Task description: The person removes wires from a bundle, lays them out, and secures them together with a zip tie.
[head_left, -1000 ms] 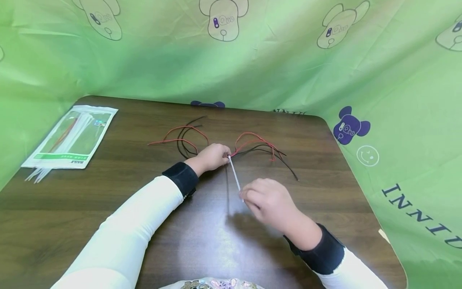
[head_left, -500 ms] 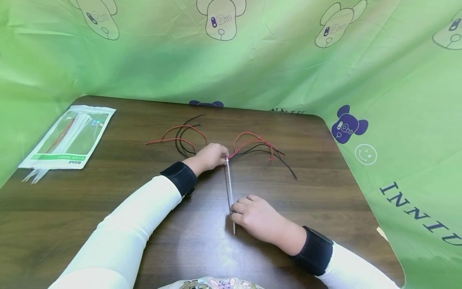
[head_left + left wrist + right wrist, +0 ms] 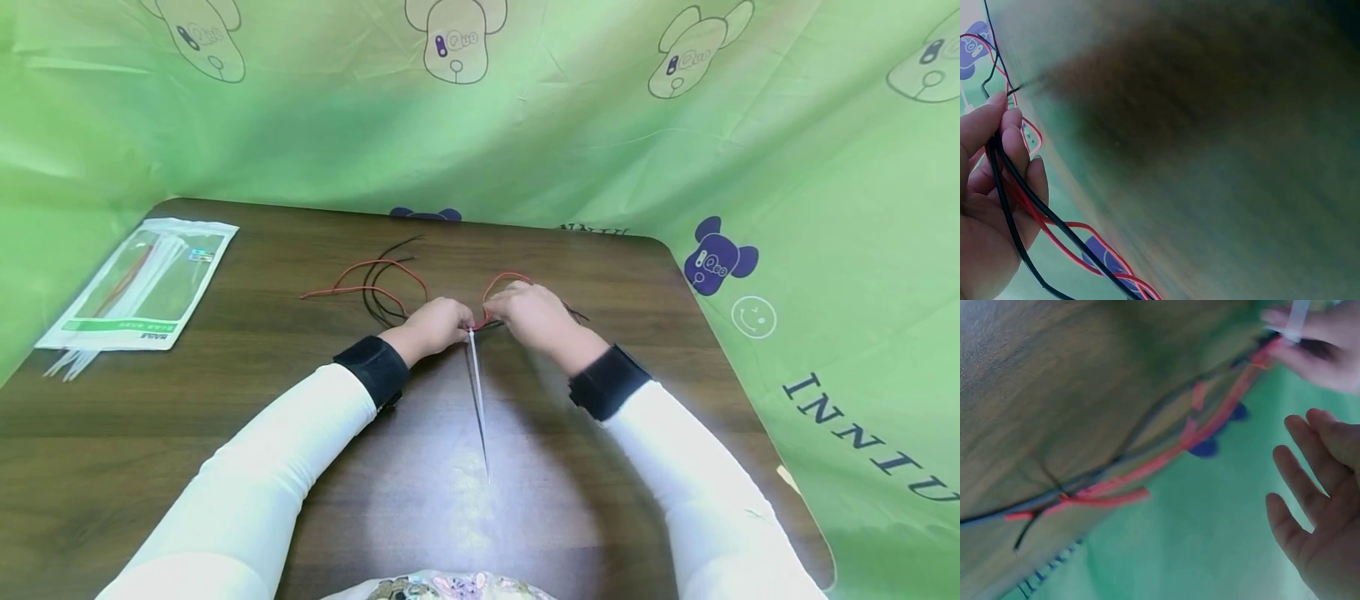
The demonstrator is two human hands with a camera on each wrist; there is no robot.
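Red and black wires (image 3: 1072,235) form a bundle, with loose ends fanning out to both sides on the table. My left hand (image 3: 437,325) pinches the bundle at its middle between thumb and fingers. Around the bundle beside those fingers sits a white cable tie (image 3: 477,392), its long tail pointing toward my body. My right hand (image 3: 542,321) is over the right-hand wires, hiding part of them in the head view. In the right wrist view its fingers (image 3: 1300,472) are spread and loosely bent, apart from the wires, with nothing held.
A clear-and-white bag (image 3: 138,283) of cable ties lies on the left of the brown wooden table (image 3: 225,400), some tie ends poking out toward me. Green printed cloth (image 3: 322,125) hangs behind and at the sides of the table.
My right hand has let go of the cable tie's tail after drawing it toward me, and has moved forward to the right-hand wires. My left hand keeps its pinch.
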